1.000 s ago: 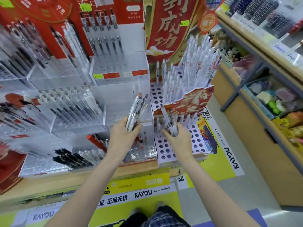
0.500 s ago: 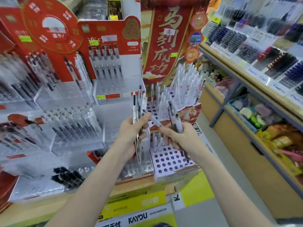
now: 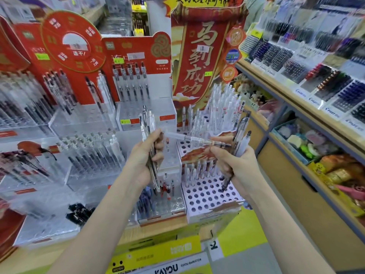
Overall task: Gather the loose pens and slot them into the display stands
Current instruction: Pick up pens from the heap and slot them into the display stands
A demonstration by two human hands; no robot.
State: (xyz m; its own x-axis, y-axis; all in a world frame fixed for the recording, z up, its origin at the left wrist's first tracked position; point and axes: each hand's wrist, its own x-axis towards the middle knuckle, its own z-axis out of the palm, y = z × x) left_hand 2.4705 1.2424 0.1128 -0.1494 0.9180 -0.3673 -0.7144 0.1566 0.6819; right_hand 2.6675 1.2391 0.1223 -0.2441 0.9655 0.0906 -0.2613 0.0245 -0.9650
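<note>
A clear-barrelled gel pen lies almost level between the two hands, its long axis running left to right: the pale capped end points toward the left hand and the darker tip end points right, toward the right hand. The right hand's thumb and forefinger pinch it near the tip end, while the left hand's fingers touch or nearly touch its other end; I cannot tell which.

The left hand's fingers are curled round an upright bundle of clear click pens, long axes close to vertical, clips and buttons up, tips sticking out below the palm. The right hand also grips a second bunch of translucent pens with dark tips, leaning up and to the right, with one dark pen end poking down under the hand.

Both hands hang above the white cardboard stand punched with round holes, whose front rows are mostly vacant; white-capped pens stand upright in its middle tier and a dense cluster of clear pens fills the upper tier. Left of it is a clear acrylic stepped rack of black-ink pens, blurred. Behind rises a red banner with gold characters. To the right, a wooden shelf unit carries rows of dark pens.
</note>
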